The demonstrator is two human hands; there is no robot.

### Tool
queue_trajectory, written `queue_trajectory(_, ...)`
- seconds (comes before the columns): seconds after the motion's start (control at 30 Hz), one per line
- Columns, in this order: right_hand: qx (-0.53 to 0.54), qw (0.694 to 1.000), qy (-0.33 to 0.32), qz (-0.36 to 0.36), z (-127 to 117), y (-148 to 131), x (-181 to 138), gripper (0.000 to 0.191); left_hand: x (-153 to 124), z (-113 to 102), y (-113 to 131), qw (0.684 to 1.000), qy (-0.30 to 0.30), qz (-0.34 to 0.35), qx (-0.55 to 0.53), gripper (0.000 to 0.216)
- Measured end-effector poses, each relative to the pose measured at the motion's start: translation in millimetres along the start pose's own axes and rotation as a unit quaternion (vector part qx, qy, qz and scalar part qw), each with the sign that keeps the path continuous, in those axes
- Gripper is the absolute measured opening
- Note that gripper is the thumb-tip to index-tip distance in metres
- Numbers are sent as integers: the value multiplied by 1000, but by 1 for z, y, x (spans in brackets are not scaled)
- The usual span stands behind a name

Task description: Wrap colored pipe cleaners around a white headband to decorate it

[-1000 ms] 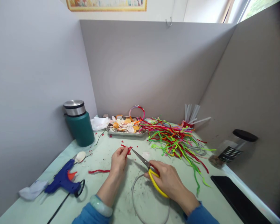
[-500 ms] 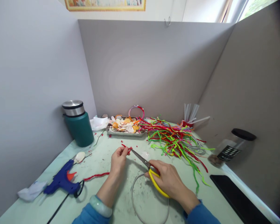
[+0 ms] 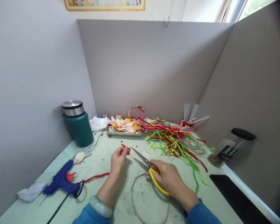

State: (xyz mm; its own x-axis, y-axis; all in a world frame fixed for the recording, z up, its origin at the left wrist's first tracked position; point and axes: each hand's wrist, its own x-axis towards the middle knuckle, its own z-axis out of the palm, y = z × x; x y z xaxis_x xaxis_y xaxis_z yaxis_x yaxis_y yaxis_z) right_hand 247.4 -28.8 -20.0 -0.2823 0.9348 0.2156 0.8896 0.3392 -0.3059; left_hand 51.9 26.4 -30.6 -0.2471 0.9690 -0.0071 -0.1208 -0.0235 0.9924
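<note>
One yellow-handled pair of scissors point(image 3: 148, 163), clasped in the right hand point(image 3: 169, 176), pointed its long axis diagonally away and leftward above the table point(image 3: 122, 199), tips just beside a red fuzzy stem point(image 3: 128, 151) pinched in the left hand point(image 3: 118, 159).

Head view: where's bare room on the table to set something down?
Two mostly bare patches: between the glue gun and left forearm, below the red strip; and between the right sleeve and black slab. Crowded: the back, with tray and strand heap; the middle, with scissors and grey ring.
</note>
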Motion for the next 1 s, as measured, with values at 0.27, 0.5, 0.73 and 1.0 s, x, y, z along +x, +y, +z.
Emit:
queue_trajectory(0.27,-163,974,33,157,-10,41,0,33,-2,-1,4,999,-7,-4,45,31)
queue_trajectory(0.5,-245,946,96,189,-19,79,-7,19,-2,-1,1,991,-18,41,129,34)
queue_trajectory(0.73,-178,961,184,103,-16,67,-17,17,-3,-3,1,975,-6,70,212,29)
queue_trajectory(1.0,-91,965,222,102,-11,77,-17,17,-5,-7,4,955,43,78,283,22)
